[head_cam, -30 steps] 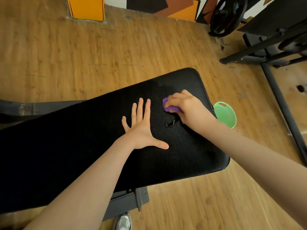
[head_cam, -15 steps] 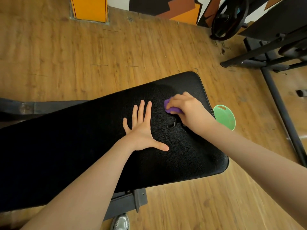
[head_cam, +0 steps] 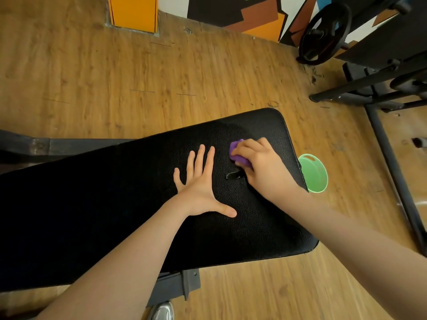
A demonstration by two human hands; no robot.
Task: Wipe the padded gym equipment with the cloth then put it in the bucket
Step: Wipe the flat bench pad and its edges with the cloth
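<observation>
Grained black leatherette bench pad, wood-grain floor, plastic bucket.

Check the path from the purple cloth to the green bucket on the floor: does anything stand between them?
Nothing visible stands in the way. The right hand grips the purple cloth on the black bench pad; the green bucket sits open on the floor just past the pad's right edge, which hides part of its rim.

A wood-plank floor fills most of the view; an orange panel stands at its far edge, beside a wall painted in black, brown and orange shapes; 1 black weight plate leans upright at the upper right, next to a black metal frame; a grey shoe tip shows at the bottom edge.
</observation>
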